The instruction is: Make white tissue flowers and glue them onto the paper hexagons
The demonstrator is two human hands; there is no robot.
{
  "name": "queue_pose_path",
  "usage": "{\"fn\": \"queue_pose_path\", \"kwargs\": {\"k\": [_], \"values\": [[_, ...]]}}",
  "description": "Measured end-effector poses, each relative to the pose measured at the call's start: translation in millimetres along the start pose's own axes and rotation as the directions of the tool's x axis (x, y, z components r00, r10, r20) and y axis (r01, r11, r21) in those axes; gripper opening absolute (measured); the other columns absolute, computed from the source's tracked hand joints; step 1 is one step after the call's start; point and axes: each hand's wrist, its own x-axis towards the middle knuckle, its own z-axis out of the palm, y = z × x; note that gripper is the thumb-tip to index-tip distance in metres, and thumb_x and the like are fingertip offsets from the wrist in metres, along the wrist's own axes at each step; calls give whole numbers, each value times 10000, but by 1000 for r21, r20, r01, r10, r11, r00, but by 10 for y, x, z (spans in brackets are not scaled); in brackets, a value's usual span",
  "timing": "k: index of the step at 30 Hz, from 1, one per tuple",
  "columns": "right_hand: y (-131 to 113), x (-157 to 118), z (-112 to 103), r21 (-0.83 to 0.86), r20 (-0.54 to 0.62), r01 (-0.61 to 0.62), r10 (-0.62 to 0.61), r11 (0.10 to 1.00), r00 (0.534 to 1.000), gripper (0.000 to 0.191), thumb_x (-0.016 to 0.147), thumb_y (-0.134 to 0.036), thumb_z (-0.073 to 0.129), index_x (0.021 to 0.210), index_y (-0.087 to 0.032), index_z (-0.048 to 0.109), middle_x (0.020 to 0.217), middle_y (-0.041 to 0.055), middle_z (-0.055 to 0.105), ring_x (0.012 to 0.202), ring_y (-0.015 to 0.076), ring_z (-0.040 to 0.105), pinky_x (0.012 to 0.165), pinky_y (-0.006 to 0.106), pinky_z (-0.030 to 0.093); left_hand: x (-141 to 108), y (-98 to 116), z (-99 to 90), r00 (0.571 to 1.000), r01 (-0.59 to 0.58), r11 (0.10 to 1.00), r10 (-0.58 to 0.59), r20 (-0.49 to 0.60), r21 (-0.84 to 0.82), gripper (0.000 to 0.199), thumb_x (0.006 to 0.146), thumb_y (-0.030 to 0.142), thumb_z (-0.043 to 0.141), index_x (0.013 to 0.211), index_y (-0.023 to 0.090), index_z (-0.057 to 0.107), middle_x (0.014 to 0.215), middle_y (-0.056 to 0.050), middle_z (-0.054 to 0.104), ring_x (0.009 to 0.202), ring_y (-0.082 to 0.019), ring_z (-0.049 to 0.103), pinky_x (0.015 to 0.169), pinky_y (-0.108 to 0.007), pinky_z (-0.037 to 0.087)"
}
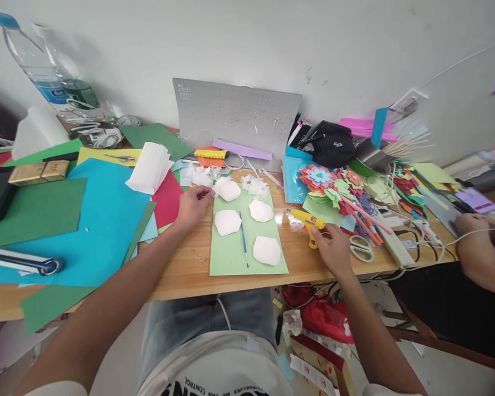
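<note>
A light green sheet [226,258] lies before me with several white paper pieces [267,251] on it and a thin blue brush [243,240] between them. My left hand [194,207] is at the sheet's upper left edge, beside crumpled white tissue [202,175]; its fingertips are close together, and what they hold, if anything, is too small to make out. To the right of the sheet, my right hand [333,246] grips a yellow glue gun [308,219] by its handle, nozzle pointing left.
Blue paper [107,220] and a stapler [22,261] lie left. A grey cutting mat [237,115] leans on the wall. Paper flowers [318,177], scissors [361,248] and a power strip [397,250] are right. Another person's arm [480,247] rests at far right.
</note>
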Motion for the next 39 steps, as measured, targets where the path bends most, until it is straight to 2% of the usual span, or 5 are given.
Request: {"fn": "queue_pose_path", "kwargs": {"k": [7, 19, 22, 29, 39], "values": [[-743, -180, -143, 25, -30, 375, -375, 927, 927, 143, 924, -290, 542, 931, -220, 667, 912, 78, 688, 857, 215, 644, 807, 361, 516, 19, -6, 45, 1000, -23, 999, 23, -8, 44, 245, 775, 421, 625, 771, 188, 698, 691, -26, 655, 597, -152, 496, 572, -265, 363], [-1490, 222, 465, 96, 498, 987, -865, 130, 66, 286, 976, -106, 392, 848, -155, 643, 820, 66, 642, 741, 152, 542, 628, 304, 370, 75, -68, 75, 999, -44, 992, 46, -15, 119, 202, 792, 381, 626, 778, 202, 718, 758, -34, 705, 651, -170, 554, 636, -280, 393], [-1391, 247, 392, 99, 372, 972, -913, 215, 164, 234, 960, -140, 430, 860, -192, 635, 812, 49, 665, 731, 150, 569, 645, 303, 414, 90, -96, 103, 999, -32, 993, 33, -11, 114, 202, 796, 388, 633, 767, 207, 717, 781, -32, 714, 651, -167, 554, 628, -276, 397], [-1674, 280, 417, 357, -230, 530, -477, 769, 848, 106, 900, -194, 505, 879, -213, 608, 766, 42, 669, 703, 166, 639, 653, 307, 517, 63, -45, 128, 999, 24, 984, -18, -39, 176, 202, 813, 374, 630, 816, 206, 740, 831, -35, 730, 717, -179, 594, 652, -270, 428], [-1974, 444, 951, 474, -223, 440, -379, 763, 898, 94, 852, -188, 535, 848, -201, 628, 771, 27, 682, 633, 141, 633, 653, 275, 532, 35, -12, 165, 998, 42, 965, -31, -46, 258, 193, 834, 349, 605, 856, 226, 751, 872, -27, 741, 779, -189, 629, 667, -267, 443]]}}
